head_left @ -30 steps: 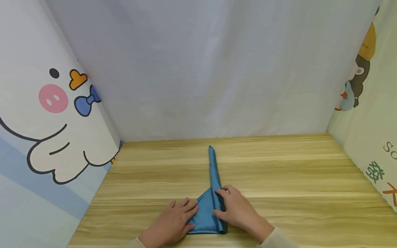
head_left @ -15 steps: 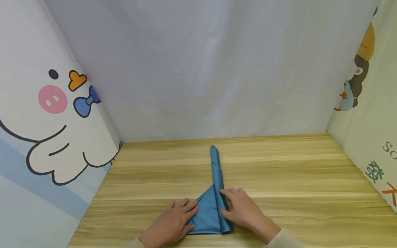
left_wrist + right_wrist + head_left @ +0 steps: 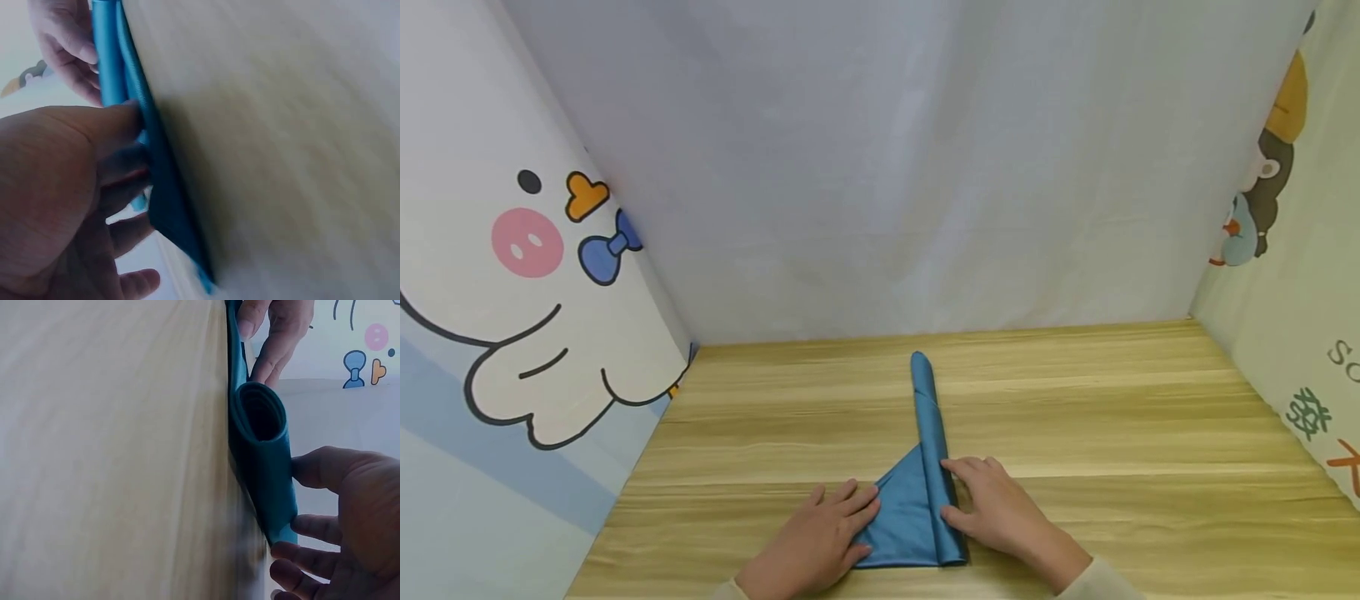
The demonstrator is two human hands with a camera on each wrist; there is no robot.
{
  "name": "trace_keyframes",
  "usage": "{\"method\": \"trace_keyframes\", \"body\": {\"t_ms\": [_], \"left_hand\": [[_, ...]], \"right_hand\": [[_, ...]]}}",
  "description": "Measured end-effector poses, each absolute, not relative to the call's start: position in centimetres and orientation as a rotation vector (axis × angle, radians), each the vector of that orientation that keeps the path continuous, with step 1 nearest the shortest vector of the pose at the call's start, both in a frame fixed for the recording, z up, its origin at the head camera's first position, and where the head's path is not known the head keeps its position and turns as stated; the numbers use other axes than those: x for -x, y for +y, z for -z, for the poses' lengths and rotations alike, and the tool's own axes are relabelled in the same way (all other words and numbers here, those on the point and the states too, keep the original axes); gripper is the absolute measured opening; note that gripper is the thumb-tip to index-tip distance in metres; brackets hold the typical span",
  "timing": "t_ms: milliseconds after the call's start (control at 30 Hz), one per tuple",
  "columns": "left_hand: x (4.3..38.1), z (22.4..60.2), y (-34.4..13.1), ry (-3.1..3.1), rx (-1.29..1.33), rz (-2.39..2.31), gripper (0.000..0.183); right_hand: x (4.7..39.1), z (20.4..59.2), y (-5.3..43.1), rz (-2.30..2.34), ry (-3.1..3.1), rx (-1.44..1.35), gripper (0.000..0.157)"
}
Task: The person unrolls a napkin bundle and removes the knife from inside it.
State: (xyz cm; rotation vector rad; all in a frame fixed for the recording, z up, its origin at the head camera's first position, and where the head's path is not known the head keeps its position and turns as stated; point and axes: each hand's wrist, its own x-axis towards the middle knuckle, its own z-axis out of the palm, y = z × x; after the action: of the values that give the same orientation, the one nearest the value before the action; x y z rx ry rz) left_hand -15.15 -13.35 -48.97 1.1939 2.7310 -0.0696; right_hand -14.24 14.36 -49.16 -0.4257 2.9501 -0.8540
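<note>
A satiny blue cloth lies on the wooden table, its left part flat with a slanting far edge. Along its right side runs a long rolled part, which reaches toward the back. My left hand rests on the flat part's left end with fingers spread. Beside the roll is my right hand, thumb and fingertips touching its right side, fingers relaxed. The right wrist view looks into the roll's open near end, where several layers coil. In the left wrist view, the left thumb presses the cloth's edge.
A light wood-grain table spreads around the cloth. Pale grey fabric hangs behind it. Printed cartoon panels stand at the left and right.
The rolled part has shifted right and looks wider, and more flat cloth shows to its left. My right hand has moved right along with it. The left hand stays in place.
</note>
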Motion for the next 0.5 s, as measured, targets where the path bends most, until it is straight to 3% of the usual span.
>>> {"method": "trace_keyframes", "body": {"t_ms": [300,500], "left_hand": [[15.7,47.0,-12.5,2.755,-1.169,-0.100,0.046],[14.5,46.9,-10.3,2.796,-1.152,-0.010,0.055]], "right_hand": [[14.5,47.9,15.5,0.821,2.893,0.692,0.059],[15.1,47.9,15.8,0.715,2.861,0.852,0.059]]}}
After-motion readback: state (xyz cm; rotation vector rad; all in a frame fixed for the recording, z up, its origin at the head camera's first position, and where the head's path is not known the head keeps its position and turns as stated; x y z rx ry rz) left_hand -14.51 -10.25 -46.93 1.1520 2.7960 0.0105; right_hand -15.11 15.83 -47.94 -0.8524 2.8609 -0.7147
